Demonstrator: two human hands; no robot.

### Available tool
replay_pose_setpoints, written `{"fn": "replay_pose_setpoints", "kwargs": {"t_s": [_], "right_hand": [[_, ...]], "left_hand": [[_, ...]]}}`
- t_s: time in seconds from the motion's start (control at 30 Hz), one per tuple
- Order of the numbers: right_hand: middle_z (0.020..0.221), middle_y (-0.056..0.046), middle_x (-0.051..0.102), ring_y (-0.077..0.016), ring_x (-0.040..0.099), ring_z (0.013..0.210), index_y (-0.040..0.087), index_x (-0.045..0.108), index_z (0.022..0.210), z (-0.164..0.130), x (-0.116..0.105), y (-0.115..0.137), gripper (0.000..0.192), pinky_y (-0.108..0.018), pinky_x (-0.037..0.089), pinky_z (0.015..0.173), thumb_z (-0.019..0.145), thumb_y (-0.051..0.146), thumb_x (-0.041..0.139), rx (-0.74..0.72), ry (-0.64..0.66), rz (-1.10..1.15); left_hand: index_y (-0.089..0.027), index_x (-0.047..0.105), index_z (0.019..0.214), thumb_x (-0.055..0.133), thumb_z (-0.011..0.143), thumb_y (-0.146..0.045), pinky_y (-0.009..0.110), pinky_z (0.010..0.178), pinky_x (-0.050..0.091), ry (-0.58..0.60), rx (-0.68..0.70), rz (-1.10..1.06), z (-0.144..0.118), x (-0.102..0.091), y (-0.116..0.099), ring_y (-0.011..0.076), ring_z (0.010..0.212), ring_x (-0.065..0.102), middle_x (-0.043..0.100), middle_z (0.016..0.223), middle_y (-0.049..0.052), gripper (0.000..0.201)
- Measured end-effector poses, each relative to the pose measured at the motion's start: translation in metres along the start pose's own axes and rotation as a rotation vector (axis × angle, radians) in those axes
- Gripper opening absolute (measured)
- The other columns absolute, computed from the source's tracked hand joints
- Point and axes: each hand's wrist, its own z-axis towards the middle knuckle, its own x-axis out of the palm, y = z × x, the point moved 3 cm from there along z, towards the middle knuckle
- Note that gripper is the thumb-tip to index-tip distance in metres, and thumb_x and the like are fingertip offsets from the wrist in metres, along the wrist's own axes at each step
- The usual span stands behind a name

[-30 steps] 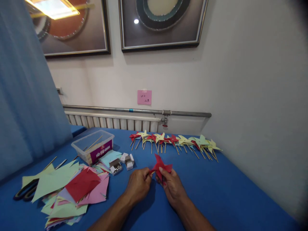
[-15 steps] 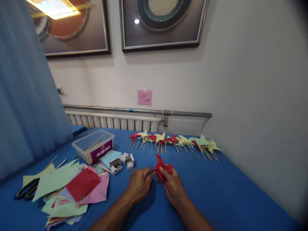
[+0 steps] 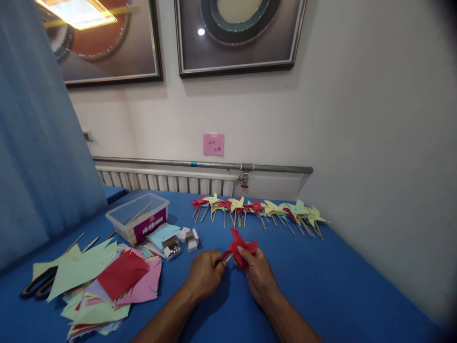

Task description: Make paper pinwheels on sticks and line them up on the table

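Left hand (image 3: 206, 271) fingers pinch the stick, right hand (image 3: 257, 272) fingers clamp the red pinwheel (image 3: 240, 247) (over the desk (image 3: 339, 286)); a hard push could tear its paper

We see a matt red paper pinwheel (image 3: 240, 247) on a thin wooden stick (image 3: 229, 258), above a tabletop (image 3: 321, 286) covered in matt blue cloth. Left of it, a clear glossy plastic box (image 3: 138, 216) and matt paper sheets (image 3: 107, 281).
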Motion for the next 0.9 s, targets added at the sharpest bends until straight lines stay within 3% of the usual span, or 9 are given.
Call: {"fn": "replay_pose_setpoints", "kwargs": {"t_s": [0.27, 0.57, 0.8, 0.9], "right_hand": [[0.061, 0.004, 0.066, -0.0136, 0.056, 0.053, 0.019, 0.067, 0.075, 0.001, -0.004, 0.000, 0.032, -0.027, 0.046, 0.055, 0.058, 0.033, 0.090, 0.013, 0.013, -0.039], [0.062, 0.004, 0.066, -0.0133, 0.057, 0.055, 0.020, 0.067, 0.076, -0.007, 0.004, 0.008, 0.038, -0.027, 0.050, 0.057, 0.059, 0.041, 0.093, 0.030, 0.048, -0.032], [0.079, -0.001, 0.074, -0.0190, 0.070, 0.073, 0.021, 0.068, 0.084, -0.009, 0.006, 0.014, 0.050, -0.031, 0.057, 0.069, 0.062, 0.061, 0.089, 0.039, 0.072, -0.003], [0.090, -0.004, 0.076, -0.0209, 0.072, 0.076, 0.022, 0.069, 0.094, -0.006, 0.003, 0.014, 0.055, -0.033, 0.057, 0.069, 0.066, 0.067, 0.083, 0.023, -0.006, -0.028]], "left_hand": [[-0.020, 0.050, 0.062, 0.055, 0.082, -0.029, 0.026, 0.056, 0.023, 0.129, -0.115, -0.158, 0.000, 0.005, 0.006, 0.0115, 0.057, 0.037, 0.041, 0.057, -0.006, 0.022], [-0.020, 0.053, 0.065, 0.059, 0.079, -0.037, 0.026, 0.052, 0.023, 0.173, -0.158, -0.346, 0.005, 0.011, 0.015, 0.0101, 0.053, 0.033, 0.040, 0.055, -0.007, 0.023], [-0.022, 0.048, 0.061, 0.066, 0.075, -0.049, 0.025, 0.048, 0.022, 0.083, -0.206, -0.509, 0.009, 0.013, 0.021, 0.0086, 0.048, 0.031, 0.037, 0.049, -0.008, 0.035], [-0.022, 0.049, 0.060, 0.069, 0.073, -0.051, 0.025, 0.047, 0.023, -0.004, -0.217, -0.535, 0.011, 0.009, 0.021, 0.0086, 0.046, 0.033, 0.039, 0.048, -0.008, 0.038]]}}
